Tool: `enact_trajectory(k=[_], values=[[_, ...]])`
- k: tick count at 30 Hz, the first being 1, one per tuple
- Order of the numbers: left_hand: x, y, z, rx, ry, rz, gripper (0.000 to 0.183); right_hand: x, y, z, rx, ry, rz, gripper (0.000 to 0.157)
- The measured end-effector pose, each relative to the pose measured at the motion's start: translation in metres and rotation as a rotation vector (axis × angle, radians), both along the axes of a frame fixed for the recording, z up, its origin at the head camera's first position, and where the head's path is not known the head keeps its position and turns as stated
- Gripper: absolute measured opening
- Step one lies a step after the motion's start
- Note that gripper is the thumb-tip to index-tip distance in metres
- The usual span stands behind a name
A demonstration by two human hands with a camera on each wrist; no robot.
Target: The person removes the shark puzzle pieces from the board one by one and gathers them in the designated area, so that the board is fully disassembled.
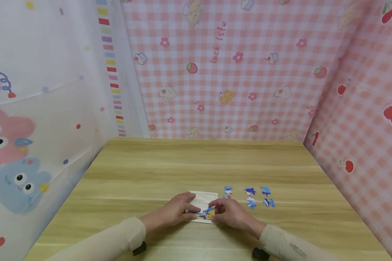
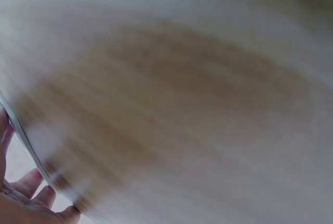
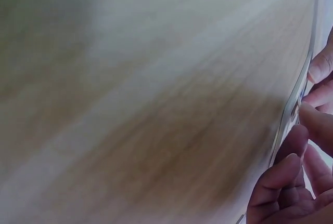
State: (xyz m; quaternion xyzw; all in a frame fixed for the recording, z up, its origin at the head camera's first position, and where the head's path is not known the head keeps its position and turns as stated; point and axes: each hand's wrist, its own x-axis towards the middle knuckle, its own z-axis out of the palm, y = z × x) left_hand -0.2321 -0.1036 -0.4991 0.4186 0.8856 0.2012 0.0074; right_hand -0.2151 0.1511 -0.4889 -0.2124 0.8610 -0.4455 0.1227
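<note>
A white puzzle tray (image 1: 206, 193) lies on the table in the head view, with joined blue, purple and yellow jigsaw pieces (image 1: 201, 216) along its near side. My left hand (image 1: 174, 210) rests on the tray's left edge, fingers spread, the index finger and thumb reaching over the pieces. At the tray's right side, my right hand (image 1: 232, 214) pinches a blue and yellow puzzle piece (image 1: 211, 211) between thumb and index finger, low over the near right corner. Its other fingers curl in, as the right wrist view shows, and they partly hide the piece.
Several loose blue, purple and white puzzle pieces (image 1: 250, 191) lie on the wooden table (image 1: 196, 163) to the right of the tray, one partly hidden behind my right hand. A checked pink cloth (image 1: 264, 79) hangs along the table's far edge, with more printed cloth at both sides.
</note>
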Motion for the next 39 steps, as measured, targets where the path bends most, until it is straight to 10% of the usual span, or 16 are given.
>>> enact_trajectory(k=[18, 39], values=[[0.000, 0.003, -0.001, 0.008, 0.011, 0.004, 0.030, 0.003, 0.023, 0.001, -0.070, -0.068, -0.072, 0.032], [0.002, 0.001, 0.000, 0.018, 0.012, 0.004, 0.029, 0.021, 0.130, -0.006, -0.190, -0.201, -0.123, 0.039]])
